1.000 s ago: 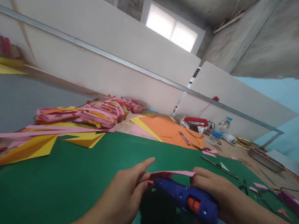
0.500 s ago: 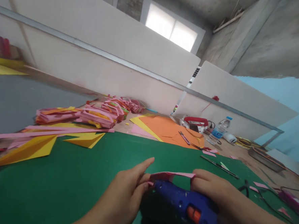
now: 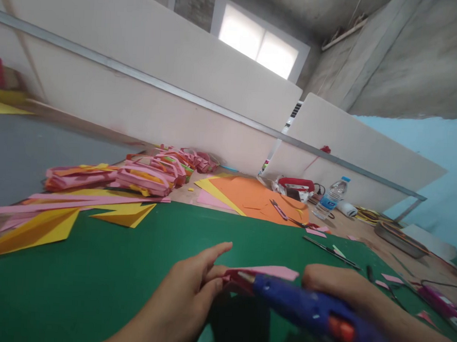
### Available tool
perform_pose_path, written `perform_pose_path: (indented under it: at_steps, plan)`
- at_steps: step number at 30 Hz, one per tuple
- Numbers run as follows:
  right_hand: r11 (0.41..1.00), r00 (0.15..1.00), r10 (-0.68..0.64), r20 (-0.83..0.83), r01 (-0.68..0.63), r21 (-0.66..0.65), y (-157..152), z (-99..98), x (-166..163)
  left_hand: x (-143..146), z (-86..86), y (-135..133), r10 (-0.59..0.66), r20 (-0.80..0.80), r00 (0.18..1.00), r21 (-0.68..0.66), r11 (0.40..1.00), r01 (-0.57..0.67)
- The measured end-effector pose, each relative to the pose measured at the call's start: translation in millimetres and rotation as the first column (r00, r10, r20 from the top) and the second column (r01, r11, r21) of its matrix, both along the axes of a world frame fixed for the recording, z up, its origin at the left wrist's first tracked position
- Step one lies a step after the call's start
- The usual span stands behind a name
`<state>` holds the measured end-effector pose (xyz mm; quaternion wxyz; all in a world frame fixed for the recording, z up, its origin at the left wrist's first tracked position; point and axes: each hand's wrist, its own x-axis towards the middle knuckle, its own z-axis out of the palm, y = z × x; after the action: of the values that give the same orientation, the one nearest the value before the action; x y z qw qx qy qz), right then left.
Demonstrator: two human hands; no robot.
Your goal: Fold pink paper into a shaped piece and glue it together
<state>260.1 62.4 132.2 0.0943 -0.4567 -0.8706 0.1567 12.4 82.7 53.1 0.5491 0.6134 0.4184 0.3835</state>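
Observation:
My left hand point(image 3: 190, 287) pinches one end of a folded pink paper piece point(image 3: 272, 271) between thumb and fingers, with the index finger stretched out above it. My right hand point(image 3: 333, 286) is closed on a blue glue gun point(image 3: 301, 302) with an orange-red part in its side; the handle is out of sight. The gun's metal nozzle points left, close to the pink paper near my left fingertips. Whether it touches the paper I cannot tell. Beneath both hands lies a green work surface point(image 3: 129, 273).
Pink paper baskets point(image 3: 146, 179) are piled at the back left, by folded yellow paper point(image 3: 128, 215). Orange sheets point(image 3: 246, 195) with scissors point(image 3: 278, 210) lie behind the green surface. A water bottle point(image 3: 331, 198), a craft knife point(image 3: 332, 252) and a metal tray point(image 3: 400, 241) are on the right.
My right hand has drawn the glue gun to the right, away from my left fingers, baring its nozzle. The paper's right end is now free of my right hand. My left hand still holds its end.

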Motion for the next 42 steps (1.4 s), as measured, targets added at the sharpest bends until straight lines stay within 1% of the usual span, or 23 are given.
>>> perform_pose_path:
  at_steps: [2,4,5,7,9,11,13,15,17,19,20,23,26,28,30,31,32,33,34,35,37,40,42]
  plan:
    - [0.995,0.978,-0.095,-0.183,0.097,0.003,0,0.6,4,1,0.4,0,-0.015,0.034,0.999,-0.047,0.999,0.016]
    - [0.970,0.924,-0.186,-0.333,0.226,0.084,4,-4.0,0,2,1.7,0,-0.026,0.045,0.999,-0.067,0.997,0.029]
    - [0.956,0.904,-0.192,-0.382,0.261,0.137,7,-7.8,-5,2,2.6,0,-0.024,0.046,0.999,-0.069,0.997,0.027]
    - [0.925,0.874,-0.134,-0.467,0.279,0.257,14,-15.9,-21,3,4.0,-1,-0.021,0.053,0.998,-0.067,0.997,0.024]
    - [0.927,0.875,-0.019,-0.483,0.196,0.321,19,-20.9,-40,4,4.1,-1,-0.051,0.094,0.994,-0.071,0.996,0.058]
    - [0.937,0.888,0.072,-0.454,0.096,0.335,22,-20.4,-53,4,2.6,0,-0.087,0.152,0.985,-0.076,0.992,0.100]
    - [0.938,0.897,0.060,-0.437,0.099,0.332,26,-15.7,-54,3,0.3,2,-0.092,0.188,0.978,-0.087,0.990,0.110]
    - [0.922,0.896,-0.061,-0.441,0.220,0.318,34,-11.0,-39,1,-2.0,4,-0.063,0.203,0.977,-0.127,0.988,0.090]
    - [0.871,0.888,-0.212,-0.408,0.361,0.333,50,-10.5,-10,0,-3.5,7,-0.036,0.219,0.975,-0.163,0.984,0.073]
    - [0.793,0.913,-0.360,-0.191,0.408,0.452,68,-15.9,26,-1,-3.5,8,-0.014,0.231,0.973,-0.171,0.984,0.055]
    - [0.780,0.914,-0.401,-0.065,0.378,0.498,76,-20.1,44,-2,-2.9,8,-0.006,0.232,0.973,-0.164,0.985,0.045]
    - [0.839,0.929,-0.362,0.077,0.289,0.461,90,-30.2,88,-2,-0.1,7,0.002,0.206,0.979,-0.132,0.991,0.026]
    - [0.869,0.933,-0.328,0.151,0.235,0.435,81,-22.4,103,0,0.3,5,-0.012,0.171,0.985,-0.106,0.994,0.030]
    - [0.865,0.924,-0.323,0.207,0.199,0.461,65,-7.0,88,0,-2.1,5,0.008,0.162,0.987,-0.104,0.995,0.009]
    - [0.824,0.931,-0.297,0.212,0.138,0.549,45,8.6,55,0,-4.8,6,0.039,0.146,0.988,-0.091,0.995,-0.026]
    - [0.802,0.953,-0.231,0.196,0.072,0.593,35,13.7,33,0,-5.5,6,0.051,0.133,0.990,-0.080,0.996,-0.040]
    - [0.774,0.976,-0.121,0.180,-0.021,0.633,26,16.2,10,0,-5.5,6,0.053,0.117,0.992,-0.067,0.997,-0.046]
    - [0.736,0.983,0.004,0.183,-0.127,0.665,18,15.9,-13,-1,-4.8,6,0.045,0.109,0.993,-0.049,0.998,-0.039]
    - [0.678,0.974,0.109,0.200,-0.220,0.702,13,13.0,-34,-2,-3.5,6,0.024,0.112,0.993,-0.034,0.999,-0.020]
    - [0.599,0.964,0.156,0.214,-0.264,0.756,10,8.3,-53,-2,-1.9,5,0.000,0.127,0.992,-0.020,1.000,0.003]
    - [0.541,0.946,0.170,0.276,-0.323,0.776,10,-3.7,-79,-3,0.7,3,-0.040,0.170,0.985,0.020,0.999,0.037]
    - [0.574,0.936,0.142,0.323,-0.344,0.744,20,-16.9,-92,-1,1.0,1,-0.029,0.156,0.987,0.068,0.998,0.019]
    - [0.593,0.932,0.130,0.339,-0.347,0.727,26,-19.5,-92,1,-0.4,1,-0.013,0.122,0.992,0.059,0.998,0.006]
